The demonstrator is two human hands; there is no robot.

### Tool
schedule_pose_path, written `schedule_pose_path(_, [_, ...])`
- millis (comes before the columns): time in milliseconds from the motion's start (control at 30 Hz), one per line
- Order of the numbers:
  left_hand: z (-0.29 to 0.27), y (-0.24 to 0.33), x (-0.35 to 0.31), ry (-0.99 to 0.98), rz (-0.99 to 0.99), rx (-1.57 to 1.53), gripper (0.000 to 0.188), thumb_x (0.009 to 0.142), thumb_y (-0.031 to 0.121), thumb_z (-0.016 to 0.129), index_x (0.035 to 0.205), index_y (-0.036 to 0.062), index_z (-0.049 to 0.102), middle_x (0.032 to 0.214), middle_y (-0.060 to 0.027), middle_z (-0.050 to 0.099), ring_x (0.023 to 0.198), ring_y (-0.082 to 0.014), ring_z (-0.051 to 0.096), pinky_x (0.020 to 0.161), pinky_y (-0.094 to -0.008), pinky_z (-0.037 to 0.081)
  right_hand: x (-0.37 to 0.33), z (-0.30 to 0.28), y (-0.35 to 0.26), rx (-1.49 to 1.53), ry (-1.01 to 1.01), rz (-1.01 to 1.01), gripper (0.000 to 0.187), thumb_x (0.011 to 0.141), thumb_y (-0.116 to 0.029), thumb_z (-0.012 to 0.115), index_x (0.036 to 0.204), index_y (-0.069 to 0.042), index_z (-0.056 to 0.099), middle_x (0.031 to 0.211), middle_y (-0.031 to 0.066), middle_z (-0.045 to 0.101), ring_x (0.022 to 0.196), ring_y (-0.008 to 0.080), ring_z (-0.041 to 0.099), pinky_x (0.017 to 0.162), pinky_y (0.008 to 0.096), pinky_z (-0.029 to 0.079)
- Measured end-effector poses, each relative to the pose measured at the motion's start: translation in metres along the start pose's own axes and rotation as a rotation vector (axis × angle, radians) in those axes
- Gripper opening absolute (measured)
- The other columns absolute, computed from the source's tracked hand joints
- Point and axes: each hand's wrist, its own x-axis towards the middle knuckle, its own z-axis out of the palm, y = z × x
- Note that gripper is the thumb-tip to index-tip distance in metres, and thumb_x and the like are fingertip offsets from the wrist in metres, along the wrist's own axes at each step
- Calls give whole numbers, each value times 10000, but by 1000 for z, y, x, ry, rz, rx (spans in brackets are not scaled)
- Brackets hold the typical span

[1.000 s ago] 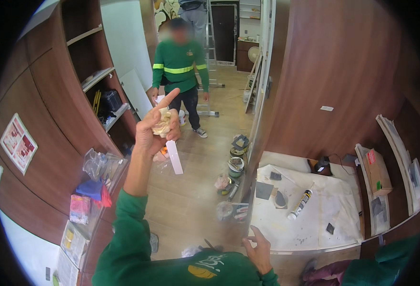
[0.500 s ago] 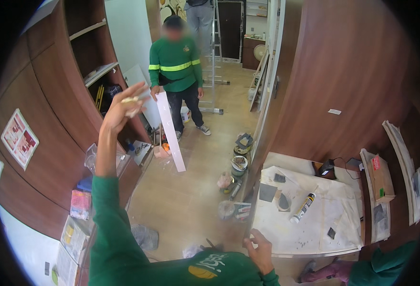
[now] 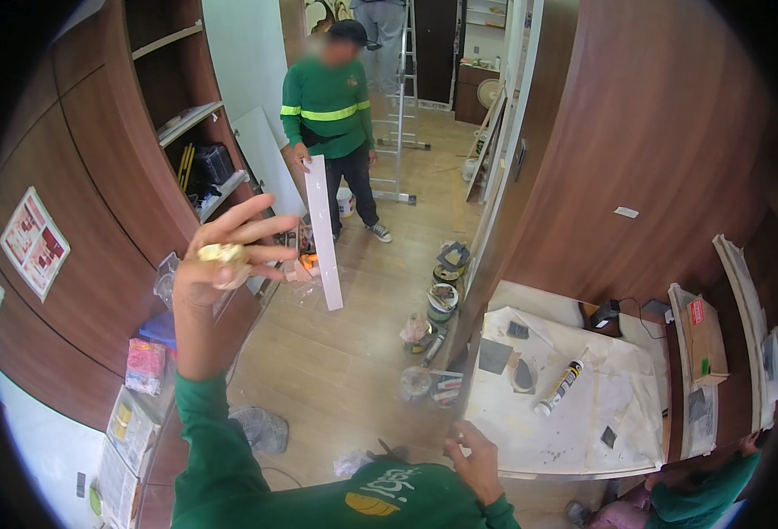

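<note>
My left hand [image 3: 230, 251] is raised at the centre-left, its fingers stretched out. A pale yellow, putty-like lump [image 3: 223, 256] is held at its thumb and palm; its exact kind is not clear. Lower down, my right hand [image 3: 473, 458] is beside the near left corner of the covered table [image 3: 574, 445]. Its fingers are curled, thumb and forefinger close together; anything between them is too small to make out. On that table lie a sealant cartridge [image 3: 561, 388], a dark grey square sheet [image 3: 495, 357] and a roll of tape [image 3: 523, 375].
Across the floor a co-worker [image 3: 329, 101] in green holds a long pale board [image 3: 323, 234] upright. Behind stands a ladder [image 3: 400, 132] with another person on it. Tubs [image 3: 443, 302] line the right wall. Someone crouches at the lower right [image 3: 706, 494]. Shelving [image 3: 168, 88] stands left.
My left hand has come lower and nearer, turning so the lump shows more. The co-worker's head has turned and the board stands more upright. The crouching person at the lower right has shifted.
</note>
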Motion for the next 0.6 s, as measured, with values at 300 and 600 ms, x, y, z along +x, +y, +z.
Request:
schedule_pose_path(300, [-44,-85,-9,492,45,210,593,853,121,669,1386,-34,460,1246,-217,621,972,-273,692,721,-379,593,-9,-7,7,37,36,24,356,849,-145,730,1159,7,642,1094,203,696,814,232,733,698,328,558])
schedule_pose_path(600, [-26,-426,-234,531,-1080,860,375,933,348,600,1066,8,683,762,-98,675,656,-178,626,578,-329,488,-18,-7,11,401,40,362,373,845,-159,751,1166,11,665,897,153,731,790,165,700,684,291,550])
